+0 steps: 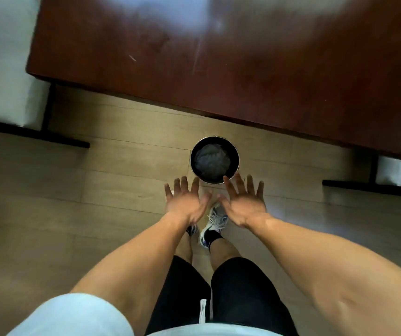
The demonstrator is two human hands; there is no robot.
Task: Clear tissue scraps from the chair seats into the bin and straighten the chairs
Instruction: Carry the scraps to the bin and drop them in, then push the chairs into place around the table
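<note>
A round dark bin [214, 139] with a metal rim stands on the wooden floor just in front of me, with crumpled pale tissue [212, 159] inside it. My left hand [186, 200] and my right hand [243, 202] are stretched out side by side just short of the bin, fingers spread, holding nothing. My right fingertips overlap the bin's near rim in the view. A white chair seat [3, 69] shows at the left edge, and part of another white seat [400, 170] at the right edge; both are blurred.
A large dark red-brown table [243, 57] fills the top of the view, its edge just beyond the bin. Black chair frame bars [34, 135] lie at left and black bars [374, 187] at right. My feet in sneakers [215, 221] stand below my hands.
</note>
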